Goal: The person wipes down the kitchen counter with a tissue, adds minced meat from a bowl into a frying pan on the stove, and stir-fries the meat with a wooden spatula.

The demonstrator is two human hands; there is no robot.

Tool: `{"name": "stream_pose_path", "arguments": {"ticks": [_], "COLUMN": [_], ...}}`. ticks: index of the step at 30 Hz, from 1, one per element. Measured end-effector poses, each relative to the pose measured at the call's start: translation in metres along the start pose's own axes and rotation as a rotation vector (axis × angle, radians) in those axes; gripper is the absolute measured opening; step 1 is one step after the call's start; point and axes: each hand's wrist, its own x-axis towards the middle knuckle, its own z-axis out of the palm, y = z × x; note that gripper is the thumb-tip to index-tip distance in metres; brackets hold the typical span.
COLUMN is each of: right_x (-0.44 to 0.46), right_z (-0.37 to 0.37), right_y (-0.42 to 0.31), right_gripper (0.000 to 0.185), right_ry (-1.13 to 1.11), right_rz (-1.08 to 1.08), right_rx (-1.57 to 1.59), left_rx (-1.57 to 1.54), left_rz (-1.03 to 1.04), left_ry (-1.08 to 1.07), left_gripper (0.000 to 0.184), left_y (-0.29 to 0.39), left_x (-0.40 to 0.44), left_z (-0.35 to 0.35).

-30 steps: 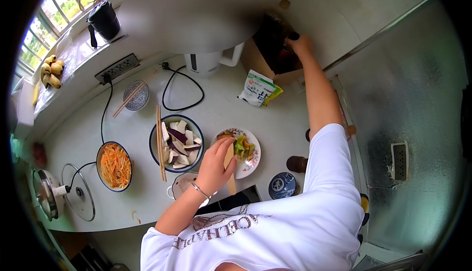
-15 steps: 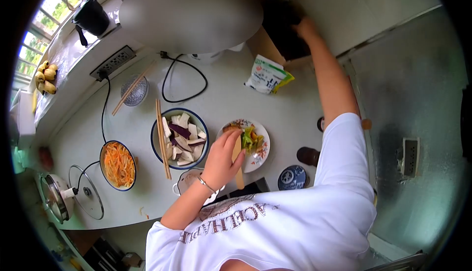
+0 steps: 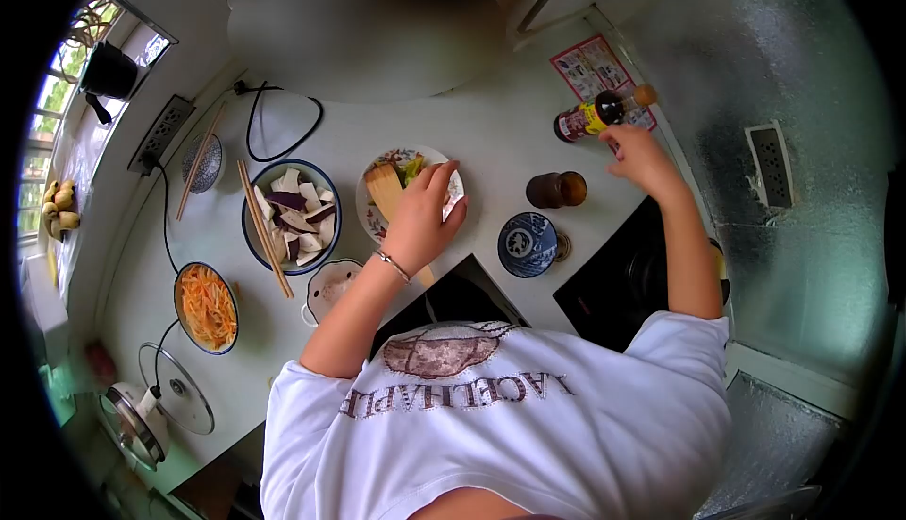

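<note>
My left hand (image 3: 425, 213) hovers over a floral plate (image 3: 370, 213), fingers stretched and thumb apart, with nothing seen in it. On that plate are green pieces of food (image 3: 411, 169) and a wooden spatula (image 3: 382, 188), partly hidden by the hand. My right hand (image 3: 644, 159) reaches to a dark sauce bottle (image 3: 583, 121) with a yellow and red label and a tan cap. Its fingers are curved with a gap between them, beside the bottle neck; whether they touch it is unclear. A brown glass jar (image 3: 557, 190) stands closer to me.
A bowl of cut eggplant (image 3: 300, 216) with chopsticks (image 3: 264, 227) across it stands left. Beyond are a bowl of shredded carrot (image 3: 208, 308), a patterned bowl (image 3: 203, 161) and a glass lid (image 3: 179, 388). A blue bowl (image 3: 527, 244) and a black cooktop (image 3: 604, 289) lie right.
My right hand has left the dark box at the back and moved beside the sauce bottle. My view has turned to the right. My left hand stays over the plate.
</note>
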Motion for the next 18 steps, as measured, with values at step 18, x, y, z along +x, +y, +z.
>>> {"name": "stream_pose_path", "arguments": {"ticks": [18], "right_x": [-0.113], "right_z": [0.222], "right_y": [0.009], "right_gripper": [0.036], "right_ry": [0.247], "right_rz": [0.392], "right_rx": [0.811], "left_rx": [0.149], "left_rz": [-0.185], "left_ry": [-0.45], "left_gripper": [0.036], "left_y": [-0.013], "left_x": [-0.034], "left_z": [0.075]}}
